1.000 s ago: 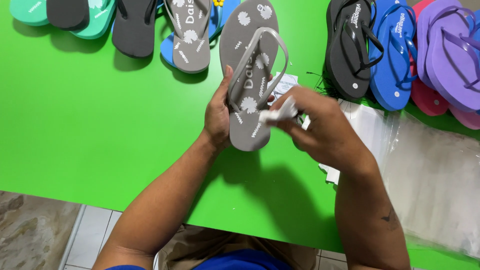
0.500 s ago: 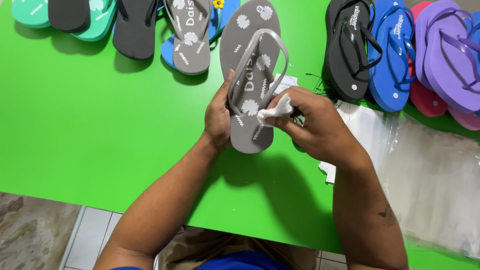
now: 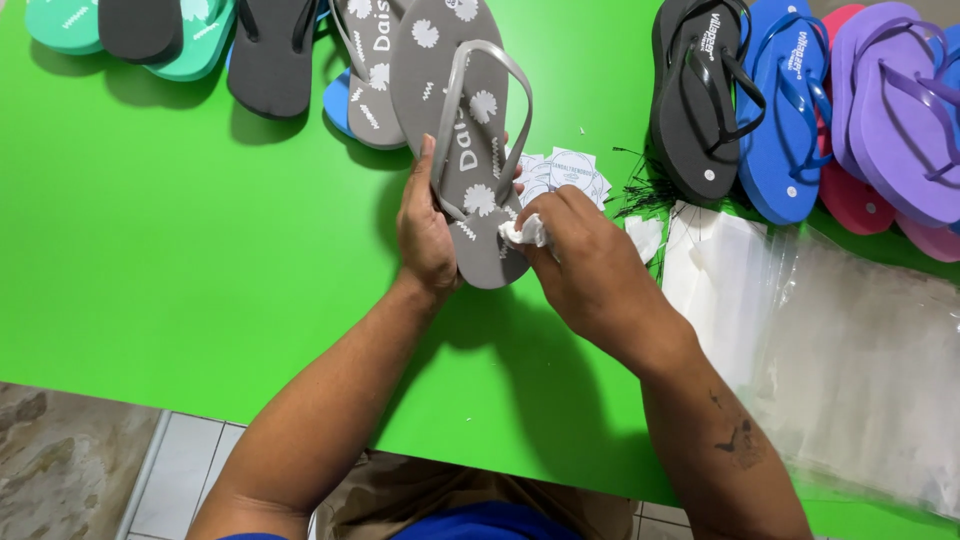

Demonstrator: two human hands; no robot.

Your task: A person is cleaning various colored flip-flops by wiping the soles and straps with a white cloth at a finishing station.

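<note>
Green surface [image 3: 150,260]: teal flip-flops [image 3: 60,25] and dark grey flip-flop [image 3: 270,55] at far left; black flip-flop [image 3: 700,95], blue flip-flop [image 3: 785,130], purple flip-flops [image 3: 890,120] at far right; clear plastic bags [image 3: 850,350] stacked beside them.

White round-printed paper labels [image 3: 562,172] lie fanned at twelve o'clock of the surface [image 3: 150,250]; a stack of clear plastic bags [image 3: 840,350] spreads at three o'clock.

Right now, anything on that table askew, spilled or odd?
Little stands out. Thin black ties lie scattered loose on the green table beside the paper tags. The left hand holds the grey sandal; the right hand presses a white cloth to it. No damage visible.
</note>
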